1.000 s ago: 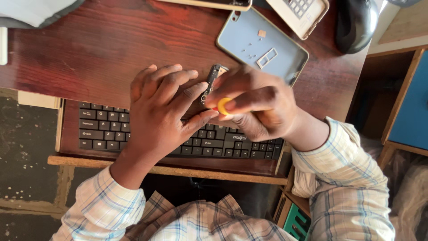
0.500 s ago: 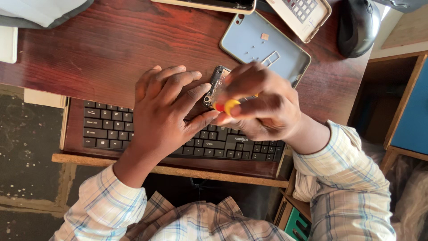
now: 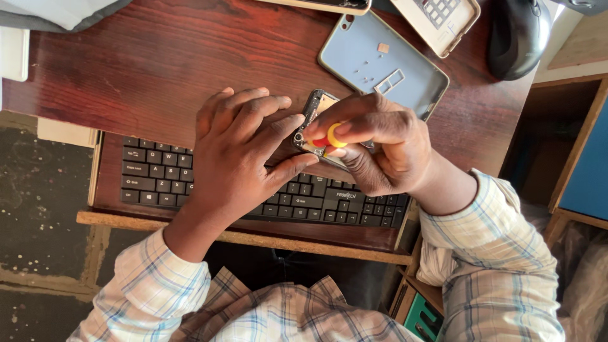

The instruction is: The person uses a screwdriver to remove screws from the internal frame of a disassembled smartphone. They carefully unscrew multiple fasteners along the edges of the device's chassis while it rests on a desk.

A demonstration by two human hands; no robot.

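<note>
An opened phone body [image 3: 312, 109] lies at the front edge of the dark wooden desk [image 3: 145, 63]. My left hand [image 3: 237, 158] presses down on it, fingers spread over its left side. My right hand [image 3: 377, 149] pinches a small screwdriver with a red and yellow handle [image 3: 329, 137], tip down on the phone body. Most of the phone is hidden under both hands. Just beyond them lies a pale blue phone back cover [image 3: 380, 63] with tiny screws and a card tray resting in it.
A black keyboard [image 3: 158, 180] sits on a pull-out shelf below the desk edge. At the far edge are a black mouse [image 3: 519, 35], a beige device with keys [image 3: 440, 19] and another phone [image 3: 323, 5]. Wooden shelving [image 3: 570, 145] stands at the right.
Both hands stay on the phone body. The screwdriver's handle has shifted slightly in my right fingers, and the camera view has drifted a little.
</note>
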